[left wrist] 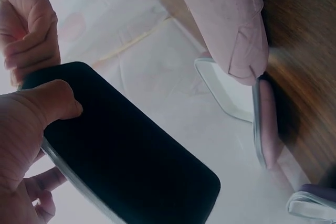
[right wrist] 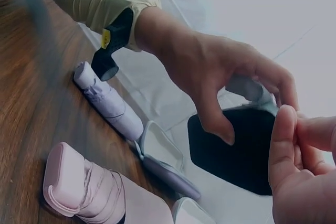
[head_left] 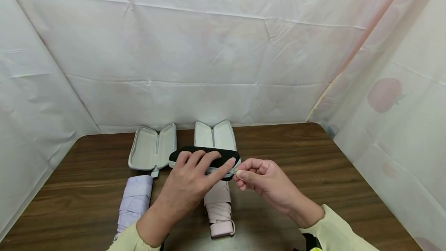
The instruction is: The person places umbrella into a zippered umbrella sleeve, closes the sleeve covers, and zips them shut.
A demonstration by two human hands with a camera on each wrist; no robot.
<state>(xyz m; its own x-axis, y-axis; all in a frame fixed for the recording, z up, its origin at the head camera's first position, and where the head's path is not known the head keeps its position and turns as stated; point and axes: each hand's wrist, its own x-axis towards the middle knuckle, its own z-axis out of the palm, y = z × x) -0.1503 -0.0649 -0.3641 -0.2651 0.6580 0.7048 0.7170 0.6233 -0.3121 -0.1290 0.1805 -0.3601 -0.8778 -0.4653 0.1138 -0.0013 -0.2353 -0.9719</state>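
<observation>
A black zip case (head_left: 228,153) with a pale zip edge is held up over the table by my left hand (head_left: 189,183). The left thumb presses on one broad black face (left wrist: 126,140) and the fingers reach round the other side. At the case's right end, my right hand (head_left: 270,183) pinches the small zip pull (head_left: 233,172) between thumb and forefinger. In the right wrist view the pinching fingertips hide the pull. Below the case lies a folded pink umbrella (head_left: 220,212), its upper end partly covered by the case and left hand.
Two opened cases with pale linings, one on the left (head_left: 144,150) and one in the middle (head_left: 223,136), stand at the back of the wooden table (head_left: 296,146). A folded lilac umbrella (head_left: 136,198) lies at front left. White curtain (head_left: 209,57) hangs behind.
</observation>
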